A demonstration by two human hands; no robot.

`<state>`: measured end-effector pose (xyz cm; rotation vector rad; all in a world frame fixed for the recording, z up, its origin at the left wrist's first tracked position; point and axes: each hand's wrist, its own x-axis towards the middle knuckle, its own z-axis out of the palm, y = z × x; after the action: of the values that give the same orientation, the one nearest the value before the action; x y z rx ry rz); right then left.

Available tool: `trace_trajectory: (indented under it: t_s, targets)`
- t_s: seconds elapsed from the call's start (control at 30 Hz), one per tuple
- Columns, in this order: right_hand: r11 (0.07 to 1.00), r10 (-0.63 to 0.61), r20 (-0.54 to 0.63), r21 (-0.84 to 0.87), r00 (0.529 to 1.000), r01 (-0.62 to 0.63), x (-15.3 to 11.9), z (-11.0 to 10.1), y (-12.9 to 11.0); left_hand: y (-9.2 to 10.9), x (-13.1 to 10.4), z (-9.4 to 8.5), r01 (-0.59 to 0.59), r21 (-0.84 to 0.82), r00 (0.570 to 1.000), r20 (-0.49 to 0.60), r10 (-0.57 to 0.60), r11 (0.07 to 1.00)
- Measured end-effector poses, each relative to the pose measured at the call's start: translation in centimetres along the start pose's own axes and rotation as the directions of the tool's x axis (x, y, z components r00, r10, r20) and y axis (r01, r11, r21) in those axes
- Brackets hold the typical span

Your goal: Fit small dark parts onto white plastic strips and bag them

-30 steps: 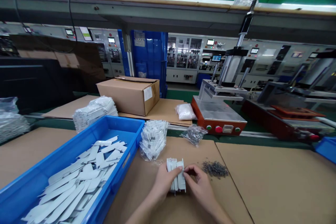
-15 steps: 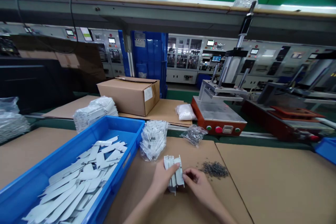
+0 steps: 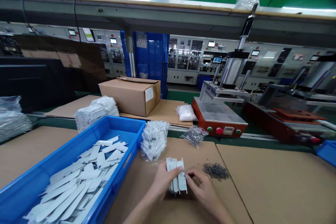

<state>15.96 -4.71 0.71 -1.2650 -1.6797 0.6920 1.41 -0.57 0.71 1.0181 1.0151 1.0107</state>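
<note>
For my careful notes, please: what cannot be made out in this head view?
Head view: left hand, partly hidden behind white parts.
Head view: whatever the right hand may pinch, too small.
Head view: tray, cut off by left and bottom edges.
Head view: writing on box label, too small.

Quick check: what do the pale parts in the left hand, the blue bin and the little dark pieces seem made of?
Pale parts in the left hand: probably rigid plastic, smooth and low-sheen, with thin, crisp edges.
Blue bin: likely moulded plastic, fairly glossy; light glints along its rim.
Dark pieces: grey and dull, too small to tell plastic from rubber or metal.
</note>
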Motion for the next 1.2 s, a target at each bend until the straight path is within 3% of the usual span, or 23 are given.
trace_trajectory:
  t_s: [0.17, 0.23, 0.33, 0.43, 0.5, 0.63, 0.77, 0.93, 1.2]
  targets:
    - [0.986, 0.133, 0.133, 0.084, 0.982, -0.145, 0.2, 0.2, 1.0, -0.4, 0.5, -0.3, -0.025, 0.116, 0.998, -0.057, 0.032, 0.993]
    - [0.986, 0.15, 0.129, 0.047, 0.98, -0.158, 0.4, -0.1, 1.4, -0.3, 0.8, -0.6, -0.044, 0.223, 0.992, -0.106, 0.069, 0.974]
    - [0.983, 0.149, -0.048, -0.102, 0.988, -0.153, 0.8, -1.5, 2.5, 0.1, 1.0, -1.3, -0.065, 0.468, 0.988, -0.091, 0.122, 0.882]
    - [0.932, 0.105, -0.24, -0.316, 0.965, -0.18, 1.1, -3.4, 4.0, 0.5, 1.0, -1.7, -0.068, 0.678, 0.992, -0.035, 0.124, 0.732]
    - [0.871, 0.079, -0.265, -0.451, 0.961, -0.196, 1.2, -4.2, 4.9, 0.6, 0.9, -1.8, -0.087, 0.741, 0.987, -0.028, 0.16, 0.666]
    - [0.74, 0.09, -0.224, -0.637, 0.97, -0.216, 1.0, -3.8, 5.6, 0.5, 0.8, -1.8, -0.146, 0.753, 0.967, -0.028, 0.253, 0.641]
    - [0.688, 0.064, -0.196, -0.702, 0.978, -0.186, 1.1, -2.7, 5.5, 0.4, 0.6, -1.6, -0.192, 0.707, 0.951, -0.036, 0.306, 0.681]
    - [0.718, 0.026, -0.146, -0.686, 0.989, -0.12, 1.3, -2.3, 5.5, 0.1, 0.3, -1.1, -0.253, 0.605, 0.949, 0.004, 0.315, 0.755]
    - [0.795, 0.031, -0.169, -0.593, 0.985, -0.127, 1.0, -2.5, 5.0, -0.4, 0.6, -0.9, -0.19, 0.477, 0.977, 0.002, 0.215, 0.858]
